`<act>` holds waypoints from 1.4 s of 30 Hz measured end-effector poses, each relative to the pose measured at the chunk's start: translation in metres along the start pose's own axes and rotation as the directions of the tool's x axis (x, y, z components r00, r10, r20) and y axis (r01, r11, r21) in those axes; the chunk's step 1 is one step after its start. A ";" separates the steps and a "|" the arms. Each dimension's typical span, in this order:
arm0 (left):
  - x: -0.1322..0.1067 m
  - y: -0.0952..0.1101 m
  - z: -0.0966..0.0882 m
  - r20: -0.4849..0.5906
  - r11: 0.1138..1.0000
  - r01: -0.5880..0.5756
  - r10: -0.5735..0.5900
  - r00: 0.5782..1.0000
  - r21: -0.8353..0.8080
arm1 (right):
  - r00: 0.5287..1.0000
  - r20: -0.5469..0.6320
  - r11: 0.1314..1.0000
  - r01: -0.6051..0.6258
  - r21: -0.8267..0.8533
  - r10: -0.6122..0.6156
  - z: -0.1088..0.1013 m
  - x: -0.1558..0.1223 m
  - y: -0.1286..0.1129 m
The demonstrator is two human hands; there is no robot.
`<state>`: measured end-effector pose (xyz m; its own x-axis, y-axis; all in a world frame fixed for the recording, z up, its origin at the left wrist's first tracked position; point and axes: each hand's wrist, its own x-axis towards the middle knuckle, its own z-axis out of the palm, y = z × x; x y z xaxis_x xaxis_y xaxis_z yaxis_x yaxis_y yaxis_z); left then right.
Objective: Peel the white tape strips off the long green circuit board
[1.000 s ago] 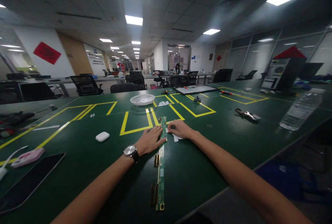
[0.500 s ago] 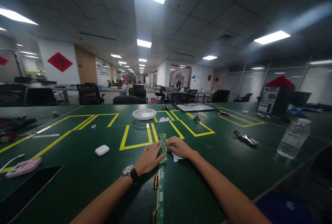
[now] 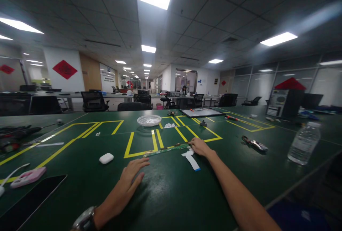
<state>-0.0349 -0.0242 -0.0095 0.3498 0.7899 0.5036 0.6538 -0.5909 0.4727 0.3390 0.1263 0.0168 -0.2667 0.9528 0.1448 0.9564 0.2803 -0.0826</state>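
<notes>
**Circuit board now lies crosswise, with the left hand off it**

From where I stand, there is only the head view to follow. Half a second ago the circuit board (image 3: pixel 168 149) pointed away from the person, and the left hand (image 3: pixel 133 177) was resting upon it. Now the board lies across the front, near the yellow tape (image 3: pixel 129 145) on the green table (image 3: pixel 165 191). A white flat strip (image 3: pixel 191 162) with a blue end has come more into sight. For the work, I think this means that the board is being turned, and that the right hand (image 3: pixel 200 148) alone controls it.

The right fingers are bent together and closed on the right end of the board; the thumb is hidden, so I cannot say how it presses. The white strip lies just below this hand, on the near side of the board. Whether it is joined to the board, I cannot tell.

The left fingers are apart and hold nothing. Their tips are just beside the left end of the board, on its near side; the thumb is spread away from them.
</notes>
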 end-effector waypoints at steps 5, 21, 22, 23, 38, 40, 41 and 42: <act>-0.004 0.005 0.002 0.026 0.999 -0.039 0.039 0.999 0.015 | 0.982 -0.038 0.982 -0.187 -0.030 0.186 0.001 -0.013 0.013; -0.002 0.013 -0.002 0.210 0.992 -0.108 0.094 0.973 0.058 | 0.950 -0.014 0.949 -0.310 0.047 0.311 0.009 -0.016 -0.002; -0.002 0.013 -0.002 0.211 0.992 -0.107 0.093 0.973 0.059 | 0.950 -0.002 0.949 -0.312 0.047 0.313 0.008 -0.016 -0.003; -0.002 0.013 -0.002 0.215 0.992 -0.108 0.092 0.972 0.062 | 0.950 0.010 0.949 -0.313 0.047 0.313 0.008 -0.016 -0.003; -0.004 0.008 0.001 0.229 0.992 -0.091 0.068 0.971 0.092 | 0.954 -0.067 0.955 -0.287 0.077 0.292 -0.001 -0.021 -0.012; -0.004 0.009 0.000 0.229 0.993 -0.087 0.066 0.971 0.084 | 0.957 -0.106 0.962 -0.263 0.070 0.269 -0.002 -0.021 -0.016; -0.004 0.009 0.000 0.229 0.993 -0.090 0.069 0.971 0.081 | 0.963 -0.099 0.968 -0.244 0.062 0.250 -0.001 -0.022 -0.018; -0.004 0.009 -0.001 0.227 0.992 -0.094 0.074 0.971 0.080 | 0.971 -0.078 0.973 -0.224 0.052 0.228 0.000 -0.022 -0.020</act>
<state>-0.0307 -0.0334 -0.0069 0.5404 0.7604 0.3602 0.6692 -0.6479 0.3638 0.3257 0.0999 0.0148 -0.0317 0.9795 0.1991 0.9843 0.0653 -0.1642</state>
